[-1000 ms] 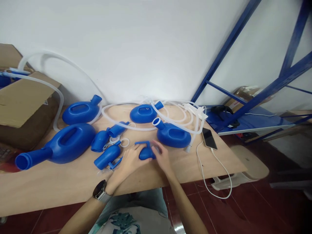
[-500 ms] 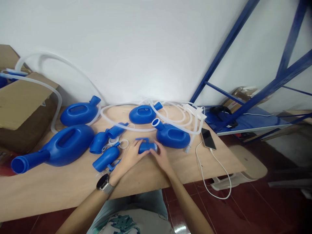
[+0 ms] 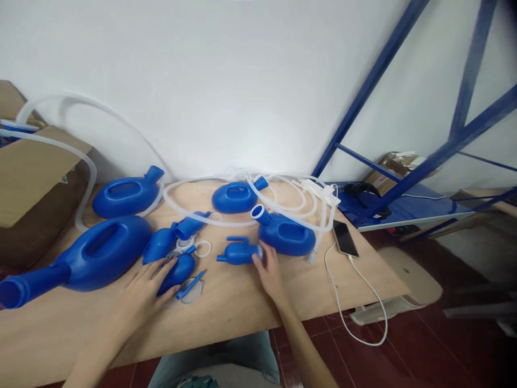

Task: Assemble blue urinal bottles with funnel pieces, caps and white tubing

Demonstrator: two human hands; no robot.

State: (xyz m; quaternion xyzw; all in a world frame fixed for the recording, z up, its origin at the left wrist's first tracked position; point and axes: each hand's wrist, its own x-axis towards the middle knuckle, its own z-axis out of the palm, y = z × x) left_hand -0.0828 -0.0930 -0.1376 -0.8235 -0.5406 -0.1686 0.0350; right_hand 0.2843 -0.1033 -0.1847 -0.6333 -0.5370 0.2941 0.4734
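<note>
My right hand [image 3: 270, 268] has its thumb and fingertips on the pale wide end of a small blue plastic spouted cup [image 3: 239, 253]. That cup lies sideways on the table, its narrow ribbed spout pointing left. My left hand [image 3: 146, 283], fingers spread, reaches over another blue spouted cup [image 3: 181, 268], partly covering it. Close to the left thumb are a blue clip-like strip [image 3: 189, 285] and a clear round disc [image 3: 194, 293]. Two more blue cups [image 3: 159, 243] lie just behind, beside white rings [image 3: 203, 248].
Large blue urinal bottles with handles stand at left [image 3: 109, 249], at back [image 3: 234, 198] and at right [image 3: 287, 235]. Clear tubing [image 3: 214, 221] loops along the wall. A phone [image 3: 345, 238] on a white cable lies at the table's right. Cardboard box [image 3: 44, 161] at left; blue metal rack [image 3: 375, 81] at right.
My left hand has let go of the small cup and moved left to the other cups. The right hand stays at the small cup's wide end. The view has shifted slightly.
</note>
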